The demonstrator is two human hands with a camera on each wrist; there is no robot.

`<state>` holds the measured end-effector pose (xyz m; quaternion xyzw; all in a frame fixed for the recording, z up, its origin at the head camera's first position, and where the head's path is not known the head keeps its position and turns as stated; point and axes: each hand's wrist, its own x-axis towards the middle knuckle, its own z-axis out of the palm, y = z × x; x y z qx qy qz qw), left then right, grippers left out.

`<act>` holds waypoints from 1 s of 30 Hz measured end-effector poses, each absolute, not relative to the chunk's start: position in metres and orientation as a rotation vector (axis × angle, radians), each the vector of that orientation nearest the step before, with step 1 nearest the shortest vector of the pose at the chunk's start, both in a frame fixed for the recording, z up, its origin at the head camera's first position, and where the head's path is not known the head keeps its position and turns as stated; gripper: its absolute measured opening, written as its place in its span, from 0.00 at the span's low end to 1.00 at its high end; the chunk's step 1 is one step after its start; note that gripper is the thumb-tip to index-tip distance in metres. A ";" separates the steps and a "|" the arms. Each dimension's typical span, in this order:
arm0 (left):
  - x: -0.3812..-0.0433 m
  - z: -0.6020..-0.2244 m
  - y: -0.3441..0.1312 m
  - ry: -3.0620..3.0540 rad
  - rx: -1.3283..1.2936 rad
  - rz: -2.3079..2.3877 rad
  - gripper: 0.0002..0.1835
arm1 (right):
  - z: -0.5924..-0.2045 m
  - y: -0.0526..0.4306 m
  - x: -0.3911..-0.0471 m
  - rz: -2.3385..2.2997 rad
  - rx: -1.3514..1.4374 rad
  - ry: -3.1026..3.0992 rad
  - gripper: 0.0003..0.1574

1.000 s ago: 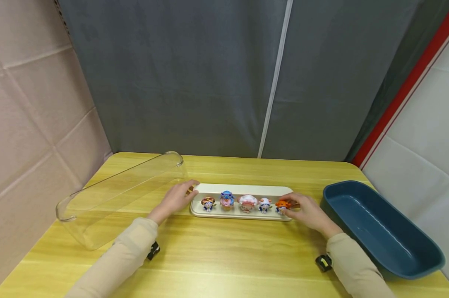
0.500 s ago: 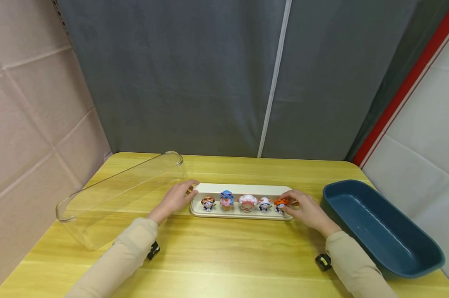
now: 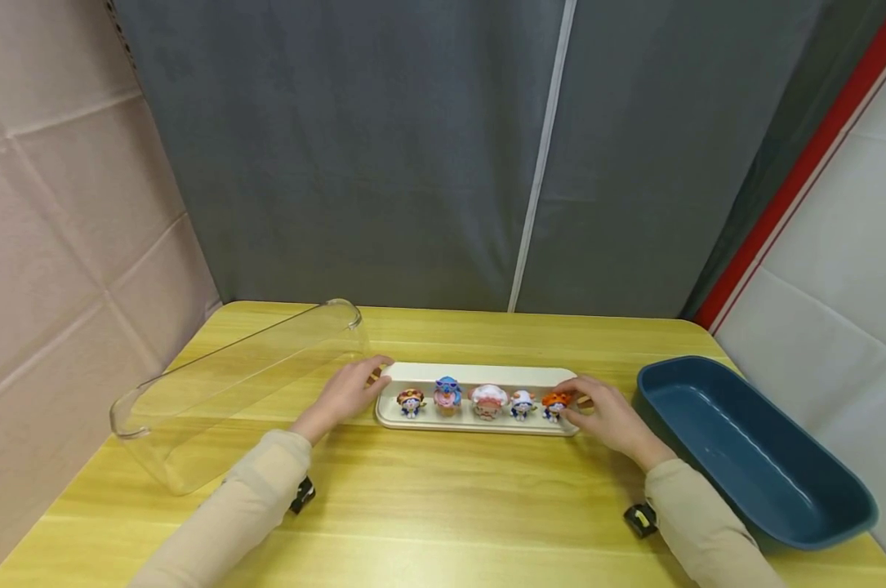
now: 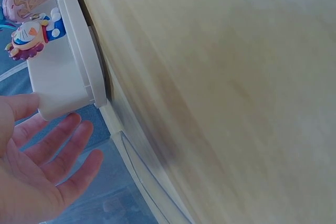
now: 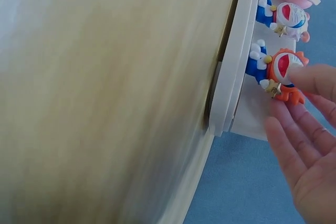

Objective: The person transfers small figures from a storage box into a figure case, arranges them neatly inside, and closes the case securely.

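In the head view a long cream display base [image 3: 479, 427] lies on the table, with several small figurines in a row. My left hand [image 3: 349, 392] is at its left end; in the left wrist view the thumb is near the base's corner and the fingers are spread loosely. At the right end my right hand [image 3: 604, 415] pinches the orange-hatted cartoon cat figurine [image 5: 278, 72] between thumb and fingers. Beside it stands a white-hatted figurine [image 3: 522, 405], then a pink one with a white top [image 3: 489, 401], a blue-hatted one [image 3: 447, 394] and a brown-hatted one [image 3: 411, 403].
A clear plastic cover [image 3: 244, 384] lies slantwise on the table at the left. On the right sits a deep blue tub [image 3: 751, 457]. The wooden table [image 3: 457, 506] ends at a grey curtain [image 3: 354, 163] behind.
The orange-hatted figurine has shifted slightly left, together with my right fingers, over the first half second. My left hand, the base and the other figurines look unmoved.
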<state>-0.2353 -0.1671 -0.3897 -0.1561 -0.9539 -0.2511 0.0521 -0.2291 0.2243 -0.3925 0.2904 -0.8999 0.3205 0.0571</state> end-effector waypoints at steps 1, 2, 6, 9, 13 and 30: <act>-0.235 -0.390 -0.167 -2.901 -0.475 -0.766 0.16 | -0.392 0.225 -0.229 0.978 0.875 -2.734 0.19; -0.235 -0.390 -0.167 -2.902 -0.471 -0.769 0.16 | -0.392 0.225 -0.229 0.983 0.864 -2.741 0.19; -0.235 -0.390 -0.167 -2.903 -0.471 -0.769 0.16 | -0.390 0.227 -0.228 0.996 0.818 -2.757 0.20; -0.235 -0.389 -0.167 -2.900 -0.477 -0.765 0.16 | -0.387 0.229 -0.227 0.989 0.790 -2.762 0.21; -0.235 -0.390 -0.168 -2.896 -0.490 -0.765 0.17 | -0.384 0.233 -0.226 0.966 0.748 -2.777 0.22; -0.226 -0.377 -0.171 -2.797 -0.429 -0.603 0.22 | -0.387 0.249 -0.225 0.872 0.588 -2.819 0.23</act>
